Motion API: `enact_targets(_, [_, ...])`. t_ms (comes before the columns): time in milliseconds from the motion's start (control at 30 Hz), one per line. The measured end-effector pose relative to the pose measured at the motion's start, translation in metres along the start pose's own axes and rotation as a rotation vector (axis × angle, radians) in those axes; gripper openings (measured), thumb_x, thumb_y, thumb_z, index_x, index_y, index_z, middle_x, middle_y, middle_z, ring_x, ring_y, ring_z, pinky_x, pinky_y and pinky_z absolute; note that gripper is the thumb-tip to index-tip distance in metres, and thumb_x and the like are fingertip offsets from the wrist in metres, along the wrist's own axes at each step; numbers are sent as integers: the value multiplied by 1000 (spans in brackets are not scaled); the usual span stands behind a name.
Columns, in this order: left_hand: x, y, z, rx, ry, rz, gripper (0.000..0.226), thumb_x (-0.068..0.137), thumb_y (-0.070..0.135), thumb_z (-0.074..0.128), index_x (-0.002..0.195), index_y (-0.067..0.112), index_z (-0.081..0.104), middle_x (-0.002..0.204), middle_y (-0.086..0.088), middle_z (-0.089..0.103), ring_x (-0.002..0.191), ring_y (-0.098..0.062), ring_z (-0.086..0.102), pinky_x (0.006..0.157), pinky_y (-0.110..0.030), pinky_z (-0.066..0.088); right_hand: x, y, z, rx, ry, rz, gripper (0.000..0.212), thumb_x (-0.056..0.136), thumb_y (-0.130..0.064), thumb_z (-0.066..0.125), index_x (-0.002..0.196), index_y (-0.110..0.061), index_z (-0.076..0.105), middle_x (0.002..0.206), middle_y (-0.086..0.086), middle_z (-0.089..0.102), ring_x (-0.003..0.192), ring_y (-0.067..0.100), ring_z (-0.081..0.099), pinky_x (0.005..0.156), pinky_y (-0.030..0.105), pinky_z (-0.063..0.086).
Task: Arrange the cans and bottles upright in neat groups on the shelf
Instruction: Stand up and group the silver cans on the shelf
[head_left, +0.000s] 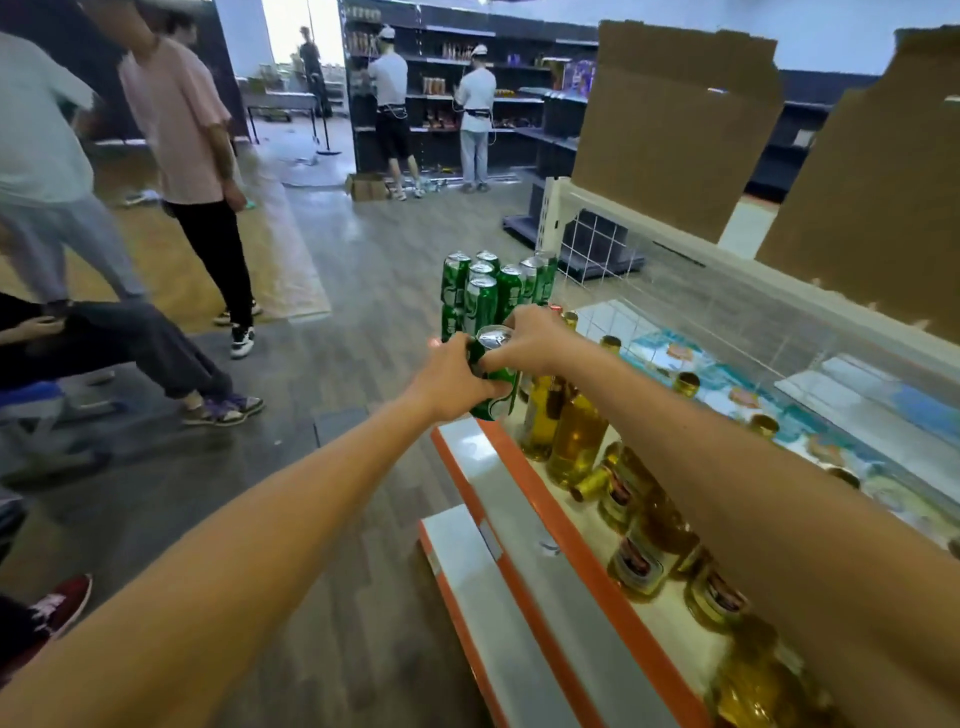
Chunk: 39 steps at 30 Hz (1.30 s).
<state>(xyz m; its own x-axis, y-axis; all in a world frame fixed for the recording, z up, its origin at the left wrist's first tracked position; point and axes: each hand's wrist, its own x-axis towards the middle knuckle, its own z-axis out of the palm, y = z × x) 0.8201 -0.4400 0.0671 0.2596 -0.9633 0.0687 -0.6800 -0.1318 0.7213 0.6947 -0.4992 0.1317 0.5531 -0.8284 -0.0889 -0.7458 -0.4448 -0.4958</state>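
A green can (497, 400) stands at the near end of the can group, at the shelf's front edge. My left hand (451, 382) grips its side and my right hand (530, 340) holds its top from the right. Several green cans (480, 304) stand upright, stacked in two tiers, just beyond it. Right of the held can stand upright golden bottles (574, 441) with gold caps. More golden bottles (639, 564) lie on their sides along the shelf (587, 566), partly hidden under my right forearm.
The shelf has an orange front rail (524, 467), a white wire end panel (592, 249) and cardboard sheets (670, 124) behind. A lower shelf (483, 587) juts out below. Several people stand or sit on the left (197, 150); two work at dark shelving (475, 109) far back.
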Motion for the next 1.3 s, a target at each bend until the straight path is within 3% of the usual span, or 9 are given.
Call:
enact_targets(133, [56,-9,8,60,26,-8,56,64,55,79,96,19,50,85,2,59,81,-19,58,63,-34,48,50,10,-10,-47,5,17,47,70,-41,82,93,-5,64,76,5,51,69,19,46,61,34,38])
enact_targets(200, [86,-17,13,49,9,-16,63,54,66,73,91,20,51,78,3,60,80,-23,63,64,-38,50,75,16,-16,-60,6,22,51,76,-41,79,105,-1,65,88,12,62,79,24,60,69,35,49])
enact_targets(267, [114,-26,18,58,1,-23,69,50,73,66,93,21,51,77,4,61,81,-24,63,83,-50,53,98,23,-20,-53,41,32,58,83,-42,73,120,0,62,116,18,65,105,32,64,90,44,54])
enact_targets(367, [140,-35,29,66,15,-45,70,53,69,64,101,19,50,83,4,60,90,-25,59,96,-53,45,126,31,-22,-19,105,66,55,87,-42,68,123,-2,59,124,19,62,112,34,61,96,49,51])
enact_targets(533, [171,-62,67,-17,-21,-64,49,73,36,81,103,14,51,94,2,54,93,-22,59,72,-33,45,159,41,-16,-18,196,89,41,89,-34,64,118,-6,58,109,13,65,97,28,63,87,47,53])
enact_targets(667, [185,-84,100,-52,-65,-91,51,73,35,82,110,18,50,93,5,54,85,-19,54,69,-30,42,175,50,-11,-38,201,109,47,90,-35,64,127,-9,55,115,8,62,101,23,60,89,41,52])
enact_targets(767, [189,-92,119,-78,-96,-120,52,72,33,82,109,17,51,102,2,60,90,-23,59,72,-35,49,183,57,-9,-60,197,133,46,90,-34,64,128,-10,55,116,6,61,101,22,59,81,34,49])
enact_targets(900, [193,-101,138,-59,-107,-164,60,74,37,80,120,14,48,118,-9,58,105,-32,60,83,-45,52,189,67,-9,-91,189,172,43,90,-37,63,123,-11,57,113,6,62,97,22,59,81,37,51])
enact_targets(1300, [194,-101,142,-13,-89,-164,65,80,32,78,129,9,41,128,-14,51,116,-35,54,90,-46,48,170,76,-15,-123,213,258,43,90,-37,62,125,-12,57,117,6,64,102,24,60,86,37,51])
